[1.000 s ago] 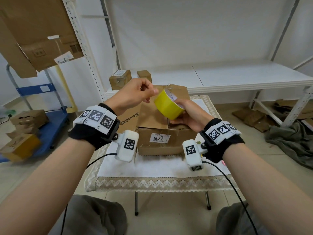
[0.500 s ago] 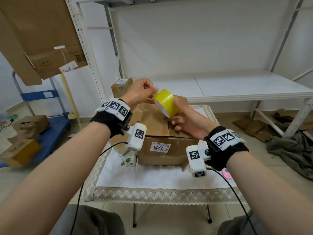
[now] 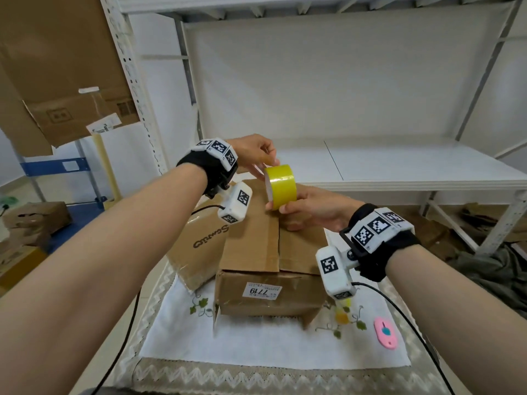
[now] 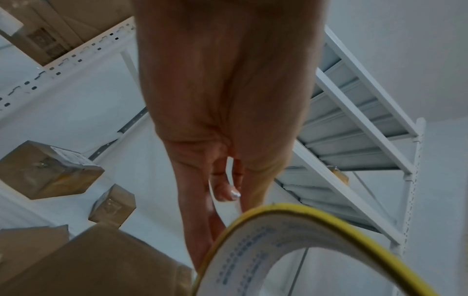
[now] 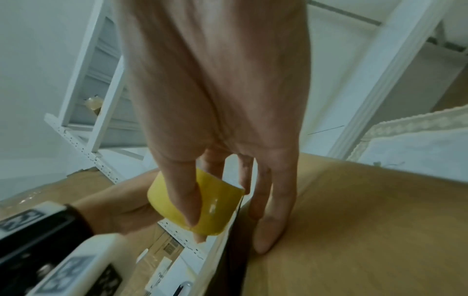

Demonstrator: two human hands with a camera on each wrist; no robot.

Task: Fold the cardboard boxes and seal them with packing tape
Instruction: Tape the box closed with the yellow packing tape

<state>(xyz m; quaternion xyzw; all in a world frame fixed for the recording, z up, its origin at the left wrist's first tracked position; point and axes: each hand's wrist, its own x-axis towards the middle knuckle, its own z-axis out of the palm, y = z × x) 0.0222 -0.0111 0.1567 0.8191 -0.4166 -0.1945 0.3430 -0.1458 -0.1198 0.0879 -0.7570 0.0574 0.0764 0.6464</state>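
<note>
- Cardboard box (image 3: 271, 269) on the cloth-covered counter (image 3: 256, 349), near its middle; top flaps folded down and meeting along a centre seam; no tape visible across that seam.
- Roll of yellow packing tape (image 3: 281, 186) held in the air just above the far end of the box, over the seam.
- Right hand (image 3: 313, 208): grip closed round the roll, thumb and forefinger curled on its outer face, remaining fingers extended down onto the right flap (right wrist view).
- Left hand (image 3: 253, 155): grip narrow, fingertips pinched at the upper edge of the roll; presumably on the free end of the tape, though the end itself not discernible.
- Judged stage: folding of this box done; sealing only starting. Left to do: draw out a strip, press along the seam, cut.
- Flattened carton with printed lettering (image 3: 199, 240) leaning against the left side of the box, apparently not yet folded.
- Pink oval object (image 3: 385, 332) on the cloth at the right, possibly a cutter; not certain.
- Small sealed boxes (image 4: 48, 170) on the white shelf (image 3: 399, 166) behind; more cartons (image 3: 34, 218) on a blue cart at the far left.
</note>
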